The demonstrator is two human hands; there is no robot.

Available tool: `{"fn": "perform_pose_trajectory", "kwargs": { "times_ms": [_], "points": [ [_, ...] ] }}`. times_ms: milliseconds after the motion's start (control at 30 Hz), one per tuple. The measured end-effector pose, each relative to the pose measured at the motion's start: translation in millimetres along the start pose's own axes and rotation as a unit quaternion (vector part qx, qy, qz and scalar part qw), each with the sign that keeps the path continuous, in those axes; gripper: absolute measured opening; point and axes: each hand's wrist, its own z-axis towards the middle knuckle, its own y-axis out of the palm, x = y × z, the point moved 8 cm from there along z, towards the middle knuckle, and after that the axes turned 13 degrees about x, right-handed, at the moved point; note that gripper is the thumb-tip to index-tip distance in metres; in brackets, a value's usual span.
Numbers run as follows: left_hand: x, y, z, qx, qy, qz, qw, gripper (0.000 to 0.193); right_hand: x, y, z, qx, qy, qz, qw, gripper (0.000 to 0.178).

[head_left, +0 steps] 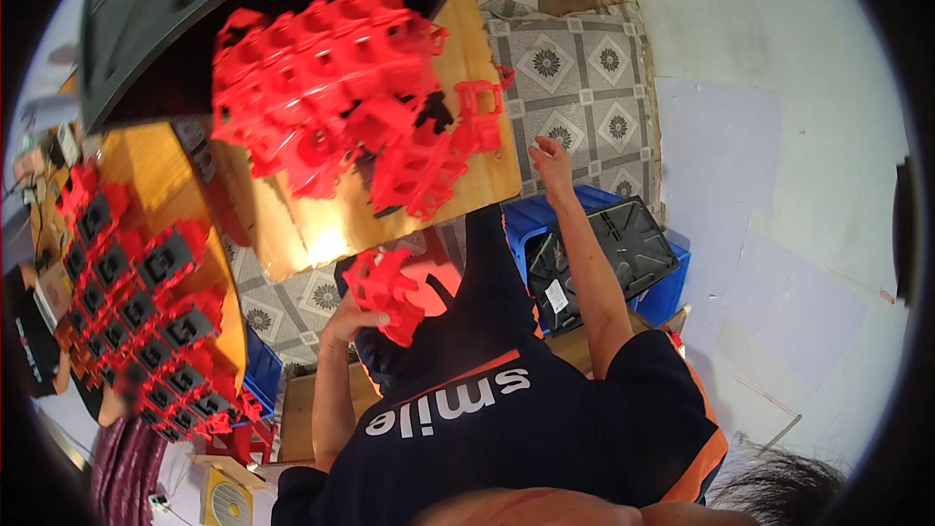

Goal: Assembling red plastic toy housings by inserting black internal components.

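My left hand (348,321), low in front of my lap, is closed on a red plastic part (385,287) with cut-outs; it may be more than one piece. Out past the right edge of the wooden table (282,239), my right hand (551,164) is raised with its fingers loosely bent and apart, and I see nothing in it. A large stack of like red plastic parts (321,68) covers the table in front of me. Nearest to my right hand, a single red frame-like part (477,112) sits at the table's right edge.
Right of my legs, a black plastic lid or tray (623,248) rests on blue crates (526,224). On a second table (161,170) at left lie rows of red parts with black inserts (136,310). Another person's dark sleeve (34,341) shows far left. A fan (231,505) stands lower left.
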Motion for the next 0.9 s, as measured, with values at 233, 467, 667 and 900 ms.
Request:
{"fn": "perform_pose_trajectory", "kwargs": {
  "times_ms": [233, 467, 667, 900],
  "points": [
    [-72.5, 82.8, 97.5, -0.014, -0.077, 0.280, 0.957, 0.109, 143.8, 63.0, 225.3, -0.046, -0.074, -0.164, 0.983, 0.050],
    [-116.6, 69.7, 185.8, -0.028, -0.030, 0.693, 0.719, 0.106, 284.7, 198.4, 360.2, -0.114, -0.091, -0.350, 0.925, 0.058],
    [-129.8, 18.8, 216.0, 0.025, -0.098, 0.648, 0.755, 0.096, 340.5, 310.3, 395.3, -0.131, -0.225, -0.516, 0.816, 0.051],
    [-150.8, -25.7, 297.9, -0.022, -0.177, 0.575, 0.798, 0.089, 407.1, 375.1, 479.0, 0.045, -0.501, -0.329, 0.799, 0.057]
  ]
}}
